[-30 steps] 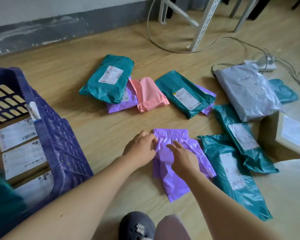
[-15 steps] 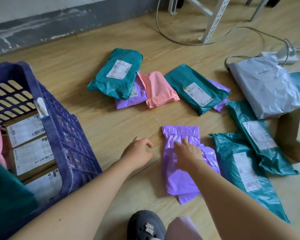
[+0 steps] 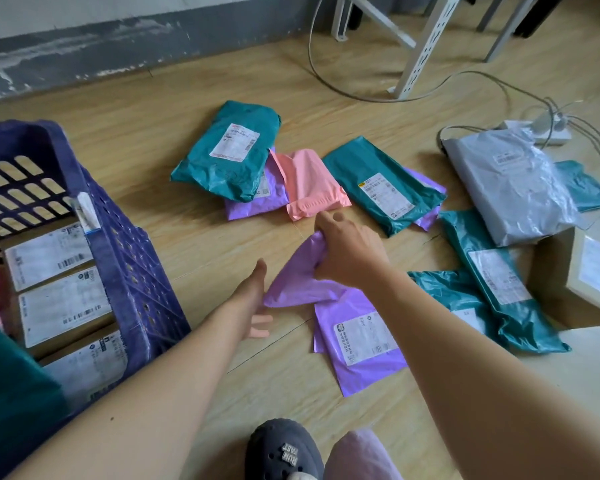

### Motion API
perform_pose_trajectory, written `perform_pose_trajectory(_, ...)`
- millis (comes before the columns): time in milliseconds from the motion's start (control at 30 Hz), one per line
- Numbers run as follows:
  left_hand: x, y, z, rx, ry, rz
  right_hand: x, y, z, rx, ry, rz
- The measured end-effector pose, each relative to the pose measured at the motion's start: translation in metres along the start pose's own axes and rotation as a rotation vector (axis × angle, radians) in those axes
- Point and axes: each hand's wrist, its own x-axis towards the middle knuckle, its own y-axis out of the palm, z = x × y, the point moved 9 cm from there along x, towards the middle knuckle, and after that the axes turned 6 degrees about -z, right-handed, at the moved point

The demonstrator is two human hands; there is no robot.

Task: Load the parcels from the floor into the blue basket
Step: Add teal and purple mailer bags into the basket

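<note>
The right hand [image 3: 350, 251] grasps the purple parcel [image 3: 359, 341] in its fingers, the left hand [image 3: 253, 302] is released beside them; next the parcel should probably travel left into the blue basket [image 3: 136, 271].

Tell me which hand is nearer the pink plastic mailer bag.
Right. The right hand is just short of the pink plastic mailer bag; the left hand lies further back.

Bare forearms [image 3: 146, 393]; a dark grey clog [image 3: 284, 452] bearing a "RUN FAST" charm [image 3: 289, 457]; right of the clog, a lilac trouser leg [image 3: 357, 459].
</note>
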Motion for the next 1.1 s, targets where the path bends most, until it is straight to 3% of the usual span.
perform_pose_trajectory(167,-0.008,0.024,-0.007,-0.371,-0.056,0.203,-0.003,0.001,0.006,0.158,-0.02,-0.074)
perform_pose_trajectory(300,-0.005,0.016,-0.025,-0.525,0.038,0.133,-0.011,0.019,-0.012,0.232,0.038,-0.085)
perform_pose_trajectory(400,0.006,-0.002,-0.021,-0.378,0.109,-0.066,-0.023,0.042,-0.034,0.218,0.142,-0.017)
perform_pose_trajectory(600,0.022,-0.047,-0.008,-0.011,0.201,-0.427,-0.058,0.099,-0.089,0.283,0.532,0.111)
perform_pose_trajectory(800,0.036,-0.044,-0.005,0.272,0.243,-0.402,-0.081,0.134,-0.107,0.234,0.648,0.231)
perform_pose_trajectory(967,0.035,-0.033,-0.009,0.299,0.275,-0.389,-0.089,0.136,-0.126,0.188,0.776,0.182)
perform_pose_trajectory(1100,0.033,-0.03,-0.012,0.258,0.303,-0.394,-0.1,0.143,-0.142,0.192,0.912,0.249)
